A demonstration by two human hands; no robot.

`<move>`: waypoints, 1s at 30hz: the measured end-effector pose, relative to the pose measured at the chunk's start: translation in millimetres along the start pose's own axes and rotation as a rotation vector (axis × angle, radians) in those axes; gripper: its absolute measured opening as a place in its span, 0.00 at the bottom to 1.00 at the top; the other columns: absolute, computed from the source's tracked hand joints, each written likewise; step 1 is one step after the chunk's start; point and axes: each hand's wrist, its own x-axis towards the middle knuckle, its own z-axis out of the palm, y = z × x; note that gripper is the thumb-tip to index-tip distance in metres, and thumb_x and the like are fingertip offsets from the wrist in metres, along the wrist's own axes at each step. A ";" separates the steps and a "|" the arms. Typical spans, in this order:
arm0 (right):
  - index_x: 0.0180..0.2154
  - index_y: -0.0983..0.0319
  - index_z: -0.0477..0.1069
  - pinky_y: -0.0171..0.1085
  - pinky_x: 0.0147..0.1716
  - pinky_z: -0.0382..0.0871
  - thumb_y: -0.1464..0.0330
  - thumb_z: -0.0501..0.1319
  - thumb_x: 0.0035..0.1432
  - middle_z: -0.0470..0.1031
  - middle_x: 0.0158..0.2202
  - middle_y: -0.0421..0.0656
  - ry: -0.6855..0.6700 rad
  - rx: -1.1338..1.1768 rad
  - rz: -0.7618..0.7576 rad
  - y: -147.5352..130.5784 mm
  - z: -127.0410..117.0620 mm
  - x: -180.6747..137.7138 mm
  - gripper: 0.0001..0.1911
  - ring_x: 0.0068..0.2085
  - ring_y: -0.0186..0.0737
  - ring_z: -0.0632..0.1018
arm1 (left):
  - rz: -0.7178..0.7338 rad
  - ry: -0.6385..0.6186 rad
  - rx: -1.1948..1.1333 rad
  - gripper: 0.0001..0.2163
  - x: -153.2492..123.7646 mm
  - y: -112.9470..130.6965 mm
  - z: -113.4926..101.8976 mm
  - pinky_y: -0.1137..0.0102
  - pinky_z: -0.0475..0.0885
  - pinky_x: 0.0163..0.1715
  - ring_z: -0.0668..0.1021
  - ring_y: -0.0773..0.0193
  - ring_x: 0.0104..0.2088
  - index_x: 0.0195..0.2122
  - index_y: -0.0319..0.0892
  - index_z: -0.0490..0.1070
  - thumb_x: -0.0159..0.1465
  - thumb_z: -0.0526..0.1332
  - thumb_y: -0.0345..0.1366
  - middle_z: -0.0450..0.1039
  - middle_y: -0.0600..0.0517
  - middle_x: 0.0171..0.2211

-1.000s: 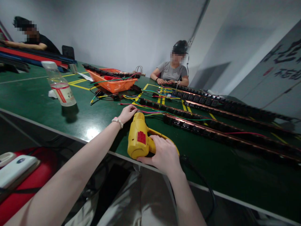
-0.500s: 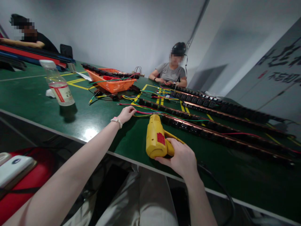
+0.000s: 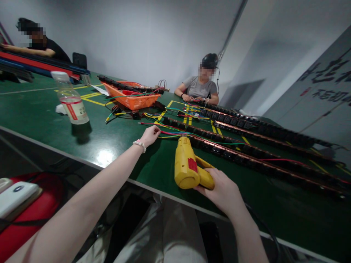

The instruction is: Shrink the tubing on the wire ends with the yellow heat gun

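Observation:
My right hand is closed round the handle of a yellow heat gun with a red label. The gun's nozzle points away from me, at the wires near the end of a long black strip with copper bars. Pinched in the fingertips of my left hand is a red wire, held just left of the nozzle. Green and yellow wires lie close by it. A second strip runs alongside, just behind the first.
An orange basket holding more strips stands behind my left hand. Left of it is a plastic bottle. Further strips lie at the back right, before a seated co-worker. Another person sits far left.
The heat gun and my right hand have shifted slightly right and toward me. My left hand keeps its pinch on the wire. The whole view has moved a little.

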 end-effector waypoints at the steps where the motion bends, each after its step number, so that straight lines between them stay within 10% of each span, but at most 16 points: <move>1: 0.40 0.58 0.67 0.39 0.36 0.67 0.55 0.63 0.47 0.74 0.39 0.43 0.007 -0.046 0.029 0.0 1.7 -0.7 0.20 0.41 0.44 0.75 | 0.000 -0.003 0.017 0.05 0.9 -0.6 0.5 0.69 0.70 0.35 0.75 0.63 0.32 0.33 0.38 0.70 0.58 0.57 0.33 0.75 0.47 0.33; 30: 0.31 0.60 0.62 0.37 0.33 0.59 0.58 0.62 0.49 0.70 0.28 0.42 0.277 -0.300 0.010 -51.3 39.5 1.4 0.15 0.33 0.42 0.72 | 0.068 -0.025 -0.040 0.10 11.5 -13.4 4.5 0.70 0.69 0.33 0.74 0.63 0.31 0.34 0.38 0.73 0.59 0.55 0.38 0.74 0.48 0.30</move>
